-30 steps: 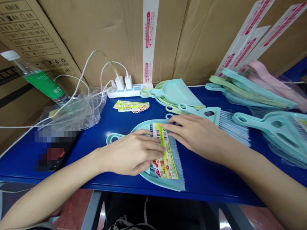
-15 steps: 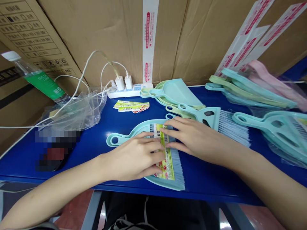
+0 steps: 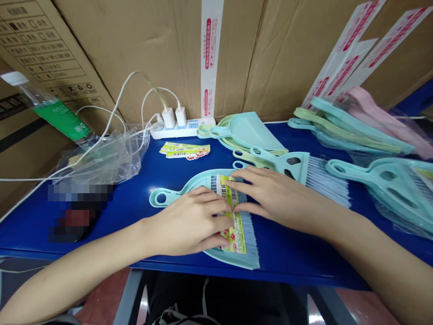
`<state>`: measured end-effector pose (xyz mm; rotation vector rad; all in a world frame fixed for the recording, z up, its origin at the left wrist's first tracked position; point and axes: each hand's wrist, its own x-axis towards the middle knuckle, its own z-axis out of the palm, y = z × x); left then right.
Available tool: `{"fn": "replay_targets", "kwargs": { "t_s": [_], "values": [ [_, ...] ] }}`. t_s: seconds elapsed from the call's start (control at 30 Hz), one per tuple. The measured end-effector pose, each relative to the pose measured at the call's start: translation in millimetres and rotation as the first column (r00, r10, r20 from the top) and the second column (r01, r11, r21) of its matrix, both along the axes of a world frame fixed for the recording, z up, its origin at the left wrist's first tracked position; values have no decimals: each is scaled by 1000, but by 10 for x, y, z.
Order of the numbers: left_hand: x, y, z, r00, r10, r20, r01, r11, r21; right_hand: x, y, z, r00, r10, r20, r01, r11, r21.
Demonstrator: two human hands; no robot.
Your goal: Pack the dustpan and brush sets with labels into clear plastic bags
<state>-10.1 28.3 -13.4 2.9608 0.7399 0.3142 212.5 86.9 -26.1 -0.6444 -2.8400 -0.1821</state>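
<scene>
A yellow-green printed label [image 3: 239, 232] lies across the bristles of a small hand brush [image 3: 251, 234], which rests in a light-blue dustpan [image 3: 198, 178] at the table's front. My left hand [image 3: 196, 221] lies over the brush and pan, fingers spread, fingertips on the label. From the other side my right hand [image 3: 267, 192] reaches in with its fingers apart, their tips at the label's upper part. Much of the brush's body is hidden under my left hand. Behind my right hand another light-blue brush [image 3: 297, 164] lies on the table.
Stacked dustpans [image 3: 253, 131] and loose labels [image 3: 186, 150] lie behind. Bagged dustpan sets [image 3: 389, 180] sit at right. A power strip [image 3: 182, 131] with white cables stands against cardboard boxes [image 3: 162, 40]. At left are a bottle [image 3: 61, 117], a clear plastic bag [image 3: 118, 155] and a blurred dark object [image 3: 77, 216].
Almost nothing differs. Both hands stay on the label with tiny finger shifts, and the whole view has slid very slightly.
</scene>
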Motion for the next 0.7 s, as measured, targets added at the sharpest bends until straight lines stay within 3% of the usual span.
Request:
{"fn": "replay_targets", "kwargs": {
  "t_s": [0.2,0.37,0.53,0.7],
  "values": [
    [-17,-13,64,1000,23,9,-24,996,81,-1,4,35,1000,16,-11,-15,999,44],
    [-193,50,307,975,218,-32,-210,965,159,7,16,69,999,-35,-11,36,992,119],
    [-593,131,420,952,300,-60,-305,943,-132,0,-31,100,974,-226,-16,226,974,29],
    [-804,120,218,927,365,-86,-372,860,-350,-10,-50,80,943,-316,-107,298,941,-160]
  ]
}}
